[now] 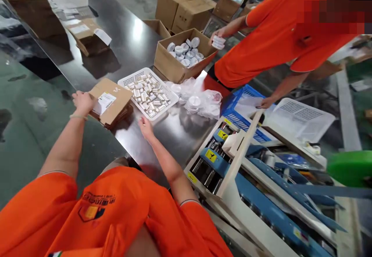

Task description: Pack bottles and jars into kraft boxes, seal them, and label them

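My left hand (pixel 83 102) is at the left end of a flat brown cardboard box (pixel 120 96) with a white label, its fingers bent against the edge. More cardboard shows under that box. My right hand (pixel 146 128) has its fingers curled beside the near corner of a white perforated plastic basket (pixel 173 99). Whether it grips the rim is hard to make out. Many small pale cylindrical parts with brassy ends (pixel 151 96) fill the basket. Both box and basket rest on a shiny metal table (pixel 132 142), the box at its near edge.
Behind the basket are clear plastic bags (pixel 194 98) and an open carton (pixel 171 63) of round white pieces. A co-worker in orange (pixel 255 51) holds white pieces. At right stand a roller conveyor machine (pixel 212 156) and a blue crate (pixel 232 111). More boxes (pixel 87 36) lie far left.
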